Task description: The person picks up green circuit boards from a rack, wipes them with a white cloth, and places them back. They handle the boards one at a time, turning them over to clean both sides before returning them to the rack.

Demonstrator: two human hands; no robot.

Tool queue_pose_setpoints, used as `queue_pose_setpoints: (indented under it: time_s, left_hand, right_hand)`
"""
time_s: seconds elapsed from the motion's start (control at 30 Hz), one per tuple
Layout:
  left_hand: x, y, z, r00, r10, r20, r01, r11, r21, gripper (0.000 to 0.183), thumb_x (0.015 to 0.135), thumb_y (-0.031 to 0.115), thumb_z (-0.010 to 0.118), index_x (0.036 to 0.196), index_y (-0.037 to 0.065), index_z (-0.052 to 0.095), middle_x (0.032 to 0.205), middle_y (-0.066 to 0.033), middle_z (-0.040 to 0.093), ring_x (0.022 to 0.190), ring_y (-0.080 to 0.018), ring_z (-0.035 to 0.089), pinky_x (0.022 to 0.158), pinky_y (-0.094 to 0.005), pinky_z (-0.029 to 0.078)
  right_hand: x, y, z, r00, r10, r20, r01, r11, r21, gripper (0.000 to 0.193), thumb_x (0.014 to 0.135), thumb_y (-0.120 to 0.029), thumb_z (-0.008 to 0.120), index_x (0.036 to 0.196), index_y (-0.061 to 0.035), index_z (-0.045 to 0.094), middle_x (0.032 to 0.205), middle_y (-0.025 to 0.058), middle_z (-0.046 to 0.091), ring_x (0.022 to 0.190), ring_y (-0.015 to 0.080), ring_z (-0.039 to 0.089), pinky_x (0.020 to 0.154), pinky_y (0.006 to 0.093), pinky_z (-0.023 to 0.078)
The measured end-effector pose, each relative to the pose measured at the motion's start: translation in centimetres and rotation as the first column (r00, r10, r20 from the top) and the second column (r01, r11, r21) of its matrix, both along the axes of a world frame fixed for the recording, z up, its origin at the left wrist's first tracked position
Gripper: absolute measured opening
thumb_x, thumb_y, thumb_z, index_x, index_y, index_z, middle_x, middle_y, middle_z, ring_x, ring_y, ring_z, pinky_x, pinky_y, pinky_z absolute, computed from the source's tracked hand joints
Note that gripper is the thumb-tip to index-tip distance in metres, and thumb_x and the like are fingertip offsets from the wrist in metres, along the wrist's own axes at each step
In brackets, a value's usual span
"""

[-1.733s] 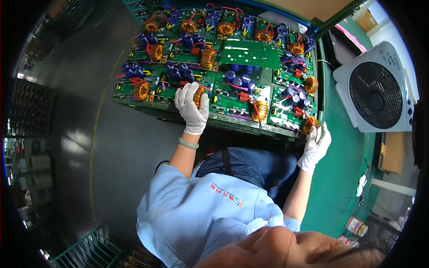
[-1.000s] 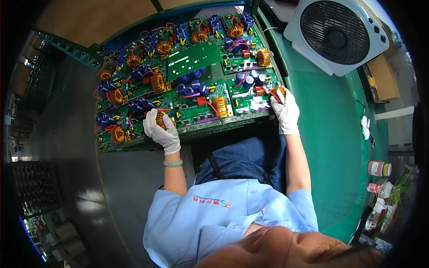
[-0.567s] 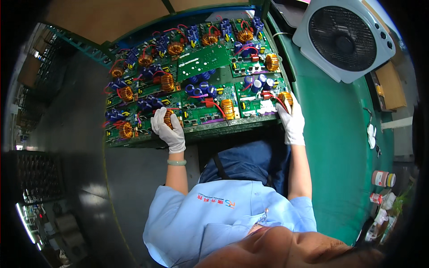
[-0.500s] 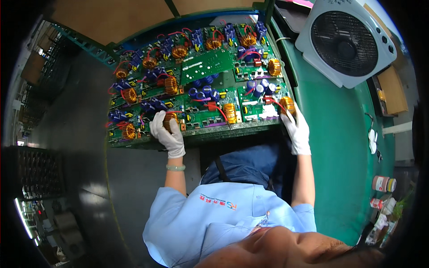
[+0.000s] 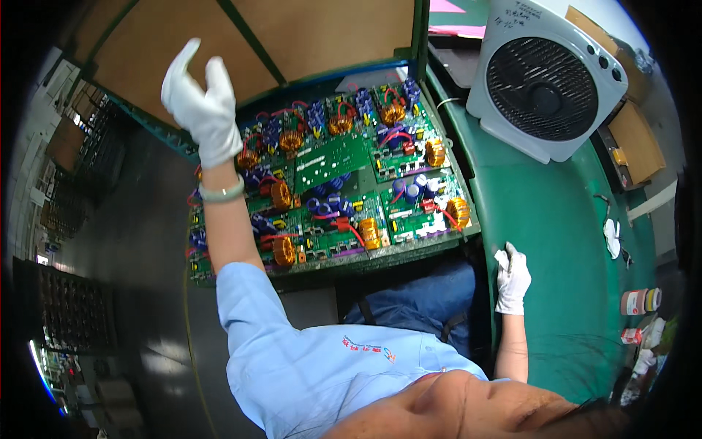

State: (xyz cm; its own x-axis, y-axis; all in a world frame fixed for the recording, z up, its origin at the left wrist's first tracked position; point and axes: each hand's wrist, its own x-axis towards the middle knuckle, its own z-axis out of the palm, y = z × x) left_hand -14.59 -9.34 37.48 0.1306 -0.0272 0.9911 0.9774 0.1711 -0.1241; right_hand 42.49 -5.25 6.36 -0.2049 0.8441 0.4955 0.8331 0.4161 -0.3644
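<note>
My left hand [image 5: 201, 106], in a white glove, is raised over the far left of a tray [image 5: 409, 249] of circuit boards. Its thumb and fingers are spread with nothing between them. The green circuit boards [image 5: 417, 219] lie side by side, bearing copper-wound coils [image 5: 370, 233], blue capacitors [image 5: 330, 205] and red wires. One flat green board [image 5: 333, 162] lies among them, showing white spots. My right hand [image 5: 513, 282], also gloved, is at the near left edge of the green tabletop [image 5: 556, 219], off the tray. Its fingers are curled in; whatever they hold, if anything, is hidden.
A grey box fan [image 5: 545, 88] stands on the tabletop at the far right. Brown panels in a green frame [image 5: 256, 44] rise behind the tray. Jars [image 5: 640, 301] and a white item [image 5: 612, 239] lie along the right side. Grey floor [image 5: 146, 293] is at left.
My left hand has left the coil at the tray's near edge and risen to the far left, opening. My right hand has let go of the coil at the tray's right corner and come nearer, onto the tabletop edge.
</note>
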Motion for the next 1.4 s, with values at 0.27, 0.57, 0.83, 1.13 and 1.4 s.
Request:
queue_pose_setpoints:
  time_s: [0.27, 0.57, 0.83, 1.13, 1.4]
  left_hand:
    - [-0.2, 12.7, 17.2, 0.923, 0.349, -0.161, -0.376, 0.906, -0.195, 0.044, 0.082, 0.022, 0.067, 0.126, 0.018, 0.065, 0.112, -0.0094, 0.071, 0.108, -0.0303, 0.064, 0.094, -0.0437, 0.051]
    - [-0.6, 20.5, 19.4, 0.84, 0.528, 0.124, -0.431, 0.789, -0.438, 0.069, 0.085, 0.017, 0.062, 0.15, 0.023, 0.04, 0.15, -0.0076, 0.046, 0.146, -0.0281, 0.033, 0.117, -0.0558, 0.026]
    - [-3.3, 21.8, 21.4, 0.761, 0.634, 0.14, -0.499, 0.708, -0.5, 0.055, 0.09, 0.013, 0.057, 0.142, 0.026, 0.05, 0.143, -0.0041, 0.052, 0.14, -0.0233, 0.043, 0.113, -0.054, 0.034]
    - [-4.1, 22.8, 20.9, 0.796, 0.597, 0.101, -0.531, 0.768, -0.358, 0.037, 0.091, 0.014, 0.055, 0.128, 0.018, 0.06, 0.13, -0.0045, 0.063, 0.13, -0.0235, 0.055, 0.115, -0.0545, 0.032]
    - [-2.3, 20.7, 22.7, 0.812, 0.581, 0.061, -0.48, 0.723, -0.497, 0.038, 0.09, 0.02, 0.056, 0.127, 0.015, 0.064, 0.129, -0.0122, 0.065, 0.122, -0.0305, 0.061, 0.101, -0.0439, 0.05]
  right_hand:
    - [-1.1, -0.3, 1.5, 1.0, 0.021, 0.02, -0.022, 0.999, 0.026, 0.022, 0.092, -0.011, 0.065, 0.113, -0.0073, 0.066, 0.092, 0.0141, 0.066, 0.077, 0.033, 0.066, 0.064, 0.0406, 0.054]
    - [-0.3, 0.0, -0.9, 0.991, -0.031, 0.131, 0.033, 0.999, -0.013, 0.023, 0.09, -0.016, 0.066, 0.113, -0.0111, 0.067, 0.088, 0.0091, 0.065, 0.071, 0.029, 0.067, 0.058, 0.0436, 0.053]
    - [-0.4, 0.0, -1.1, 0.986, -0.043, 0.16, 0.051, 0.998, -0.046, 0.023, 0.088, -0.016, 0.067, 0.111, -0.0115, 0.068, 0.086, 0.0089, 0.065, 0.07, 0.0281, 0.067, 0.06, 0.0425, 0.053]
    - [-0.4, 0.0, -0.6, 0.986, -0.042, 0.164, 0.039, 0.999, 0.022, 0.022, 0.087, -0.014, 0.069, 0.109, -0.0115, 0.068, 0.084, 0.0089, 0.065, 0.067, 0.0281, 0.066, 0.058, 0.0411, 0.052]
    - [-0.7, -0.3, -0.9, 0.983, -0.088, 0.163, 0.089, 0.996, 0.004, 0.021, 0.089, -0.016, 0.067, 0.11, -0.0125, 0.068, 0.083, 0.0083, 0.063, 0.066, 0.0278, 0.064, 0.058, 0.0431, 0.051]
